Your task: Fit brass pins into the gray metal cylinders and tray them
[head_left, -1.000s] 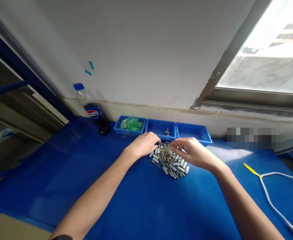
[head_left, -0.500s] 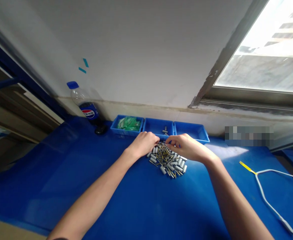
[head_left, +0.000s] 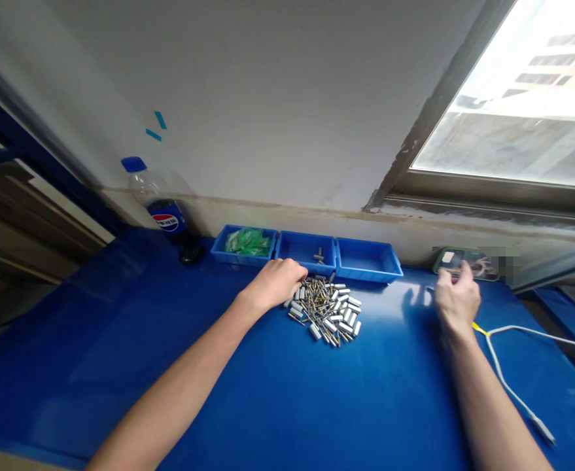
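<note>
My left hand (head_left: 280, 281) rests at the upper left edge of a pile of small metal parts (head_left: 319, 311). Its fingers are curled together there, and whatever may be between them is hidden. Silvery grey cylinders and thin brass-and-dark pins lie mixed in the pile. Off to the right, my right hand (head_left: 458, 299) is raised over the table with the index finger stretched out and nothing visible in it. Just beyond its fingertips is a dark-framed flat object like a phone (head_left: 486, 267) by the wall, partly blurred out.
Three blue bins stand along the wall: the left bin (head_left: 241, 260) holds green plastic bags (head_left: 248, 242), the middle bin (head_left: 294, 245) a few metal cylinders, then a right bin (head_left: 368, 258). A cola bottle (head_left: 164, 212) stands left. A white cable (head_left: 505, 379) lies right.
My right hand has left the metal pile and moved right, toward the phone-like object. My left hand stays at the pile's edge. The view has shifted slightly.
</note>
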Available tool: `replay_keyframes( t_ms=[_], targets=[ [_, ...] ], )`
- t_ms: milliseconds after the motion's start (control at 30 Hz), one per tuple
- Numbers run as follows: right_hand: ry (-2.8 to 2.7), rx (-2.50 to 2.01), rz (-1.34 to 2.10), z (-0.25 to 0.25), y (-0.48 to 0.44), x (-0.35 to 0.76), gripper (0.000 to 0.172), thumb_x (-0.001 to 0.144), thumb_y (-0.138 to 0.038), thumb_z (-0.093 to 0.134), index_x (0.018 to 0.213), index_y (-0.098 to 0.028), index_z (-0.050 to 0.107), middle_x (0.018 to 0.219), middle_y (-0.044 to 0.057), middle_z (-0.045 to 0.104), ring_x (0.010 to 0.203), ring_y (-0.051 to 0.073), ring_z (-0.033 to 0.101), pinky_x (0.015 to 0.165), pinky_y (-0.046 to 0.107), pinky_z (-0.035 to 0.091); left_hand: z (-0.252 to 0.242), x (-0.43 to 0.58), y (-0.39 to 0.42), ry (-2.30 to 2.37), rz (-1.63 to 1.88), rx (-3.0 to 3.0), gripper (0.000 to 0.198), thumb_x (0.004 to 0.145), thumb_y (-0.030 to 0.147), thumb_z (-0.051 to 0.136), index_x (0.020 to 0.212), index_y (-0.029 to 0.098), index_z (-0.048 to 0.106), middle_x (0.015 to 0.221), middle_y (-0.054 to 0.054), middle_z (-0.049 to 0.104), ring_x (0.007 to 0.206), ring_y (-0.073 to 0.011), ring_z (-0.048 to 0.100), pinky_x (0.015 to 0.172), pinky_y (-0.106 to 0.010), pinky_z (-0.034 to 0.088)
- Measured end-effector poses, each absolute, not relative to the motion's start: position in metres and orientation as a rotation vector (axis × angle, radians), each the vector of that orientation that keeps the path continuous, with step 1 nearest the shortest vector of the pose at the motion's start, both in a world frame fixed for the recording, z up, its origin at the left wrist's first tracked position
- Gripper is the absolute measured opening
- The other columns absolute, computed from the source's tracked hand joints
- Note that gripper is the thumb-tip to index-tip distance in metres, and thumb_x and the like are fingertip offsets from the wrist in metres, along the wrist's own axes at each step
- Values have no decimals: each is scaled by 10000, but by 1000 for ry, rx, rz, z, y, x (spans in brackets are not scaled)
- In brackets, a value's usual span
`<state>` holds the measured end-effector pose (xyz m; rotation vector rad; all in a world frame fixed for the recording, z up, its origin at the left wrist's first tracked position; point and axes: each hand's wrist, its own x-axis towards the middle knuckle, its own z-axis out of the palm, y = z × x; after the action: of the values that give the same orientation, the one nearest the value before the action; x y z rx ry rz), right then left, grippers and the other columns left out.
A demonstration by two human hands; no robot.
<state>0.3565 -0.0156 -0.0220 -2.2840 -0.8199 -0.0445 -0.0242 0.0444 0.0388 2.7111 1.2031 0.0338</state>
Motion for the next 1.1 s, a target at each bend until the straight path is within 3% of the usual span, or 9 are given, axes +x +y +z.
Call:
replay_keyframes(
  t_ms=[200,367,733,867,967,1100],
  targets=[
    [-973,-2390,48,-33,-16,359,821,975,-622,383,1644,-149,328,1280,297,559,1233,478,552,993,579,414,39,-25,44,1194,62,2680,150,924,214,648,992,205,781,1015,-104,796,952,-267,760,805,-304,567],
    [-926,-2522,-3,-36,-7,358,752,990,-616,332,1642,-242,339,1321,248,545,1254,486,552,1026,618,396,42,-27,45,1197,57,2673,176,921,167,632,996,209,786,1022,-96,798,961,-257,760,812,-293,562],
    [-994,-2506,-27,-37,-13,355,710,990,-605,350,1616,-273,404,1286,223,546,1226,460,557,1004,595,409,40,-25,44,1171,64,2684,185,917,154,631,1007,202,786,1033,-105,797,968,-254,757,833,-295,565],
    [-1010,-2411,-33,-35,-20,354,706,997,-586,360,1604,-233,435,1282,260,564,1225,458,556,967,566,429,43,-25,43,1180,76,2669,176,924,156,631,998,202,784,1028,-103,799,967,-263,760,838,-307,568],
    [-1057,-2294,-138,-34,-24,352,655,992,-529,393,1489,-149,589,1175,267,622,1153,431,592,945,534,451,44,-25,43,1175,92,2662,183,926,156,626,1003,198,787,1028,-106,798,963,-266,761,845,-314,572],
    [-1211,-1979,-320,-18,-31,329,500,990,-448,412,1135,-135,774,904,160,677,905,322,637,912,451,488,41,-25,45,1114,159,2651,239,914,132,624,1057,205,801,1075,-107,797,997,-255,757,911,-319,574]
  ],
)
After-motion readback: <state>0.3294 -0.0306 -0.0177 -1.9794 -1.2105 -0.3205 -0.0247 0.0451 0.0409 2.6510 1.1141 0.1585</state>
